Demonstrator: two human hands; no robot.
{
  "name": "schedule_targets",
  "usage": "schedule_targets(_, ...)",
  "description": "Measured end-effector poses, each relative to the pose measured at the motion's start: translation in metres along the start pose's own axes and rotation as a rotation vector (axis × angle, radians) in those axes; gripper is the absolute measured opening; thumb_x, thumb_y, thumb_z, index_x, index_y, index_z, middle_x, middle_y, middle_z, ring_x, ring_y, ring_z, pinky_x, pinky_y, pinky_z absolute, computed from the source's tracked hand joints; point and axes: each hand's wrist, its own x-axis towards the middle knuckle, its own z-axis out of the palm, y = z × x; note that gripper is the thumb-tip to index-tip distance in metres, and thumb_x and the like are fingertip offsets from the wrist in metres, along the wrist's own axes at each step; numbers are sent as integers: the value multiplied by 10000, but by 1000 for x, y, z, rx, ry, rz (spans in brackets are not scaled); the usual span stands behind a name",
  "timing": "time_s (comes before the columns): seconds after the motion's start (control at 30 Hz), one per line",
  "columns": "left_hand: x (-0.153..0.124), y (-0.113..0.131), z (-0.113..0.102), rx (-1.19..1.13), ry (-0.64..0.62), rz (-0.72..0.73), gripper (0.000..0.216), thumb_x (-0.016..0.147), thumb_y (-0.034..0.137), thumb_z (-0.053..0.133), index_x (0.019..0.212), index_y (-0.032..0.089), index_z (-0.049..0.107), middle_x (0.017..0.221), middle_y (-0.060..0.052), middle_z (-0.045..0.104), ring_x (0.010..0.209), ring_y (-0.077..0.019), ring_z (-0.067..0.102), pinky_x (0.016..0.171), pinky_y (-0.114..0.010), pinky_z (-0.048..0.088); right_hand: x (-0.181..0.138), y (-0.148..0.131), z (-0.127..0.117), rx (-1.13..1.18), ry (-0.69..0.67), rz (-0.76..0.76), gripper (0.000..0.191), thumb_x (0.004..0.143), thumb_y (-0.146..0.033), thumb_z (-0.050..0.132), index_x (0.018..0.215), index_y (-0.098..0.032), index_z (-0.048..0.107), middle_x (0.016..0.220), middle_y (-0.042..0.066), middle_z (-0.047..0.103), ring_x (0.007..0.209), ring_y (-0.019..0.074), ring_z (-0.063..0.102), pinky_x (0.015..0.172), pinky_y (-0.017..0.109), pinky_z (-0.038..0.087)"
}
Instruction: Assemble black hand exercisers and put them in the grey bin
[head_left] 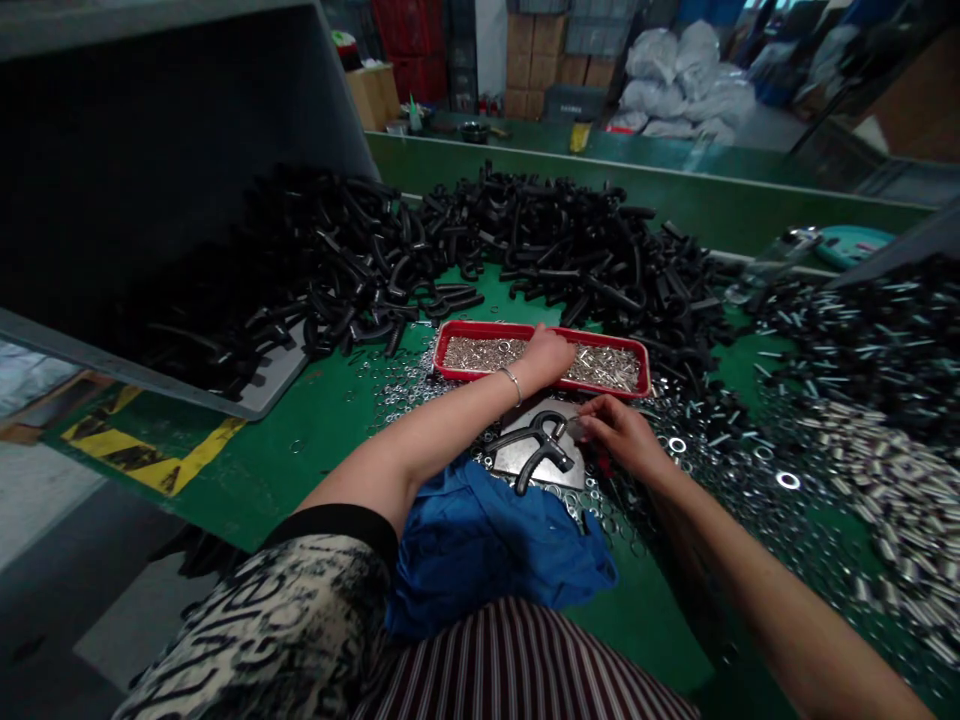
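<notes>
Left hand (551,355) in a red tray (487,327) of small metal parts (615,368), fingers' grip hidden | Right hand (622,432) at a metal plate's (508,458) edge, fingertips close together, hold unclear | Black handles (551,452) on the plate, green worktop (337,400)

Illumination is moderate and uneven: the grey crate's interior (172,140) falls to near black, and shadow lies beneath the right forearm (772,590). Loose washers (787,481) and the metal plate (517,465) return bright glints. Wide-angle distortion stretches the outer edges; background bags (675,75) appear soft, fine parts indistinct.
</notes>
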Motion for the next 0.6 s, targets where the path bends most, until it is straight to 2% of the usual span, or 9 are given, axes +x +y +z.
schedule_targets(0.07, -1, -3, 2, -17, 22, 1, 289, 951, 106, 438, 1091, 74, 689, 1078, -219, 696, 1039, -317, 630, 946, -488, 366, -2, 5, 7, 7, 34, 53, 252, 857, -432, 599, 908, -185, 598, 786, 29, 697, 574, 150, 602, 567, 267, 470)
schedule_targets(0.13, -1, -4, 3, -27, 24, 0, 299, 959, 111, 426, 1109, 80, 682, 1090, -215, 691, 1056, -318, 626, 938, -483, 375, 2, 9, 11, -57, 54, 53, 267, 867, -448, 586, 865, -182, 609, 757, 28, 699, 545, 140, 569, 543, 252, 441)
schedule_targets(0.33, 4, -1, 9, -41, -4, -14, 277, 931, 83, 456, 1004, 49, 721, 999, -235, 714, 998, -328, 646, 939, -500, 374, 15, 12, 13, -246, 0, -19, 223, 913, -381, 535, 848, -192, 635, 771, 25, 714, 685, 171, 633, 656, 260, 451)
schedule_targets(0.47, -1, -5, 12, -122, 73, -28, 269, 941, 89, 446, 985, 76, 711, 989, -197, 724, 1003, -306, 640, 943, -485, 372, 16, 8, 12, -337, -21, -31, 214, 938, -366, 515, 854, -202, 623, 782, 25, 714, 691, 177, 638, 664, 262, 439)
schedule_targets(0.6, -6, -13, 8, -360, 153, -80, 153, 937, 170, 539, 952, 137, 688, 982, -109, 727, 1002, -253, 634, 957, -434, 378, 19, 1, 16, -608, -34, -29, 183, 963, -343, 501, 910, -203, 605, 817, 57, 719, 733, 202, 660, 664, 268, 426)
